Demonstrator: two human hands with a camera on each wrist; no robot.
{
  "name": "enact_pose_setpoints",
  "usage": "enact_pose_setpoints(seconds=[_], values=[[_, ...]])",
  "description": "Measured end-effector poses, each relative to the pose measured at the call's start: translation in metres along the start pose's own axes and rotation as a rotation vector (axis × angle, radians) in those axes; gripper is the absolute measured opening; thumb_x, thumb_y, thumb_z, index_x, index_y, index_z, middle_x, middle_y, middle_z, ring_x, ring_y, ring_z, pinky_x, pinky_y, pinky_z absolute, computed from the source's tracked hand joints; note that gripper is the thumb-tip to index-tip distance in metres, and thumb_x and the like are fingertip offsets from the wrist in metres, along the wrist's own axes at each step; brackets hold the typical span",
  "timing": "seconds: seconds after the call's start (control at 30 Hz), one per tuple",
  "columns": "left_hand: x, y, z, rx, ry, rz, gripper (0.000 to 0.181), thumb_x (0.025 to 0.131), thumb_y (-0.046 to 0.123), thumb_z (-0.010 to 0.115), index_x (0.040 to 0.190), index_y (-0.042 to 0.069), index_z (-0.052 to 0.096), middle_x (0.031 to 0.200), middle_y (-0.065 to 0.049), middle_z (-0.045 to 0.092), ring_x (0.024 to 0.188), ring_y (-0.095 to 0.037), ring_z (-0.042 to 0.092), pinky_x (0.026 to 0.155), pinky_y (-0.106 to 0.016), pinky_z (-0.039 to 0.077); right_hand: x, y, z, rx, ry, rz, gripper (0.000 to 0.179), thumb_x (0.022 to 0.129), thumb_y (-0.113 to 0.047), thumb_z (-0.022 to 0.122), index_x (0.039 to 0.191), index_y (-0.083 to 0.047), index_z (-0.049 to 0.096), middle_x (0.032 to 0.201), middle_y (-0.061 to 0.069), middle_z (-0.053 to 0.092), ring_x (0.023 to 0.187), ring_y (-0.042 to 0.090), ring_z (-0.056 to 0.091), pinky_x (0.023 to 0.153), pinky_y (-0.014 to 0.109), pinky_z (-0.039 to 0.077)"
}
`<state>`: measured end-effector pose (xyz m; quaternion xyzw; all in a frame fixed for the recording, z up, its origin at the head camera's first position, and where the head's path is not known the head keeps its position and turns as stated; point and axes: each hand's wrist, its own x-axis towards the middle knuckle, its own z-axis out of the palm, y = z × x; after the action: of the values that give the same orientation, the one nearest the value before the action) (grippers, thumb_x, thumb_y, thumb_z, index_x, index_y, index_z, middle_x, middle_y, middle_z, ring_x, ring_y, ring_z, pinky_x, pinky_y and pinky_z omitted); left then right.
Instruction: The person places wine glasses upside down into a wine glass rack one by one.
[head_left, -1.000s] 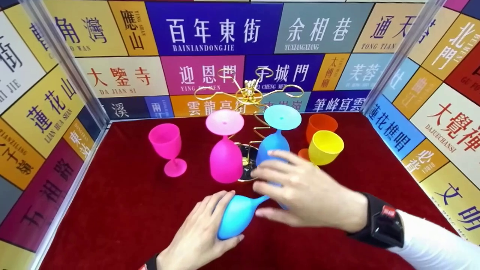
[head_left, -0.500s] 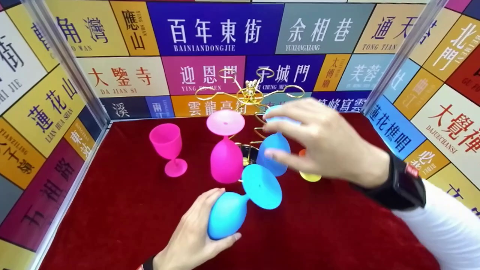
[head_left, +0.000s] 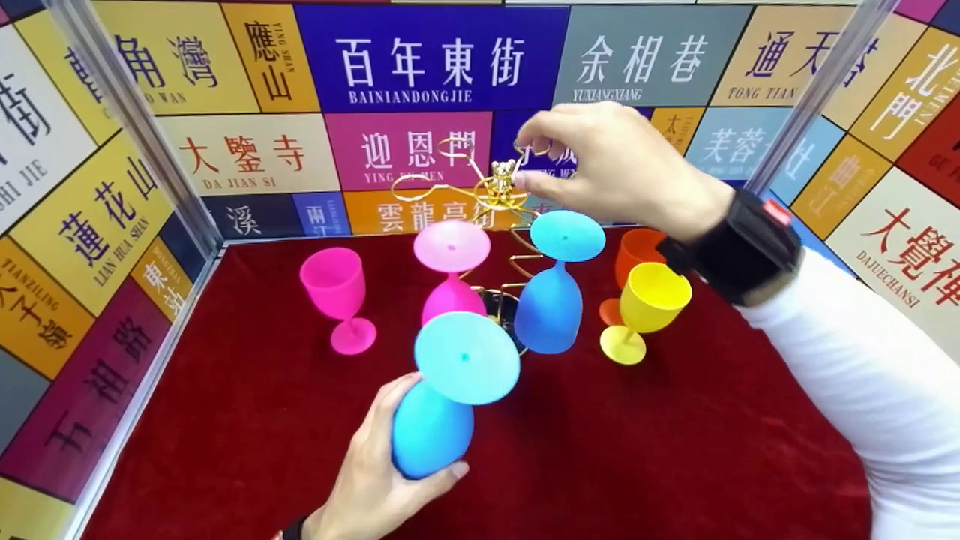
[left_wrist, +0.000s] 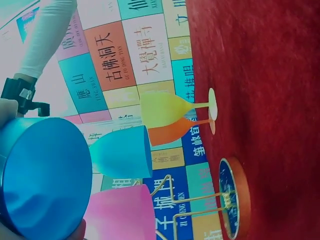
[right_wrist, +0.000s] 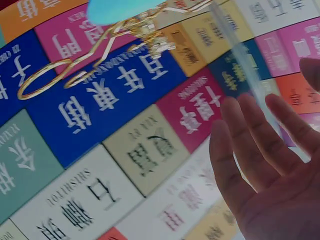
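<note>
My left hand (head_left: 364, 465) grips the bowl of a blue plastic goblet (head_left: 433, 431), held upside down with its round foot up. In the left wrist view the mouth of that goblet (left_wrist: 47, 180) faces the camera. Up by the top of a gold wire rack (head_left: 501, 196) is my right hand (head_left: 622, 165), its fingers bent beside the upper loops. The right wrist view shows this hand (right_wrist: 272, 185) with fingers spread and nothing in them. A pink goblet (head_left: 451, 296) and a second blue goblet (head_left: 549, 311) hang foot-up at the rack; the held goblet partly covers the pink one.
Another pink goblet (head_left: 334, 281) stands upright on the red cloth (head_left: 247, 420) at left. At right stand a yellow goblet (head_left: 654, 300) and, behind it, an orange goblet (head_left: 636, 251). Printed panels (head_left: 442, 56) wall in the back and sides. The rack has a round dark base (left_wrist: 229, 200).
My right hand has left the held goblet and risen past the hanging blue one to the rack's top. The left hand has tipped its goblet more upright, foot up, and shifted slightly left.
</note>
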<state>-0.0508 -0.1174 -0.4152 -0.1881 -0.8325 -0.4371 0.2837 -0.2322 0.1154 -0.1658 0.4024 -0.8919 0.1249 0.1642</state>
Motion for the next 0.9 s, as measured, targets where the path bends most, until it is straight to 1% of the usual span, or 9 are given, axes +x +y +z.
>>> enact_pose_setpoints(seconds=[0.1,0.2,0.3,0.4,0.47,0.6,0.7,0.8,0.9], values=[[-0.003,-0.001,-0.001,-0.01,-0.007,-0.108,0.095,0.066,0.037,0.09,0.145,0.02,0.039,0.133,0.003,0.055,0.111,-0.016,0.059,0.084,-0.041,0.055,0.014,0.006,0.004,-0.018,-0.112,0.078,0.041,0.093,-0.043,0.064,0.12,-0.013,0.065,0.106,0.007,0.069,0.096,0.025,0.061,0.087,0.041,0.05],[-0.004,-0.001,-0.003,-0.033,-0.009,-0.225,0.094,0.066,0.038,0.09,0.144,0.023,0.039,0.132,0.002,0.056,0.11,-0.016,0.059,0.083,-0.045,0.054,0.027,0.013,0.007,-0.036,-0.199,0.134,0.044,0.093,-0.048,0.061,0.124,-0.016,0.064,0.103,0.007,0.07,0.091,0.025,0.063,0.083,0.041,0.052],[-0.005,-0.002,-0.004,-0.06,0.0,-0.29,0.095,0.065,0.038,0.09,0.144,0.025,0.039,0.133,0.001,0.056,0.11,-0.018,0.059,0.084,-0.047,0.053,0.039,0.018,0.013,-0.044,-0.259,0.173,0.047,0.094,-0.051,0.059,0.127,-0.017,0.063,0.097,0.006,0.07,0.086,0.024,0.064,0.077,0.039,0.053],[-0.005,-0.004,-0.005,-0.066,0.003,-0.31,0.096,0.065,0.037,0.09,0.144,0.024,0.038,0.134,0.0,0.055,0.111,-0.019,0.059,0.085,-0.048,0.052,0.05,0.021,0.02,-0.044,-0.312,0.2,0.046,0.093,-0.051,0.059,0.125,-0.018,0.064,0.096,0.005,0.069,0.086,0.022,0.063,0.077,0.038,0.052],[-0.005,-0.005,-0.005,-0.062,0.003,-0.318,0.096,0.064,0.037,0.09,0.144,0.023,0.038,0.134,0.0,0.055,0.11,-0.02,0.059,0.085,-0.047,0.052,0.057,0.024,0.026,-0.05,-0.352,0.212,0.044,0.094,-0.049,0.059,0.124,-0.018,0.065,0.1,0.006,0.069,0.089,0.022,0.064,0.078,0.04,0.053],[-0.005,-0.006,-0.005,-0.057,0.0,-0.325,0.096,0.064,0.037,0.09,0.144,0.021,0.038,0.134,-0.001,0.056,0.11,-0.021,0.059,0.085,-0.048,0.052,0.067,0.028,0.037,-0.089,-0.417,0.21,0.039,0.093,-0.043,0.06,0.121,-0.018,0.066,0.114,0.009,0.067,0.097,0.026,0.061,0.086,0.045,0.052],[-0.005,-0.007,-0.006,-0.064,-0.004,-0.34,0.096,0.065,0.037,0.09,0.144,0.021,0.037,0.135,-0.002,0.055,0.111,-0.023,0.059,0.085,-0.048,0.051,0.074,0.03,0.042,-0.096,-0.442,0.215,0.037,0.094,-0.042,0.059,0.119,-0.016,0.066,0.117,0.01,0.065,0.098,0.028,0.058,0.086,0.046,0.05],[-0.004,-0.008,-0.006,-0.064,-0.01,-0.353,0.097,0.065,0.037,0.089,0.145,0.021,0.036,0.137,-0.003,0.054,0.112,-0.024,0.058,0.086,-0.049,0.051,0.079,0.031,0.045,-0.094,-0.458,0.232,0.037,0.095,-0.042,0.058,0.116,-0.013,0.067,0.115,0.009,0.065,0.099,0.028,0.057,0.084,0.044,0.05],[-0.004,-0.009,-0.007,-0.058,-0.019,-0.367,0.096,0.066,0.037,0.089,0.144,0.019,0.036,0.137,-0.004,0.053,0.113,-0.025,0.058,0.086,-0.048,0.051,0.083,0.031,0.049,-0.089,-0.477,0.27,0.038,0.095,-0.046,0.057,0.108,-0.011,0.068,0.106,0.007,0.064,0.094,0.026,0.057,0.079,0.04,0.049]])
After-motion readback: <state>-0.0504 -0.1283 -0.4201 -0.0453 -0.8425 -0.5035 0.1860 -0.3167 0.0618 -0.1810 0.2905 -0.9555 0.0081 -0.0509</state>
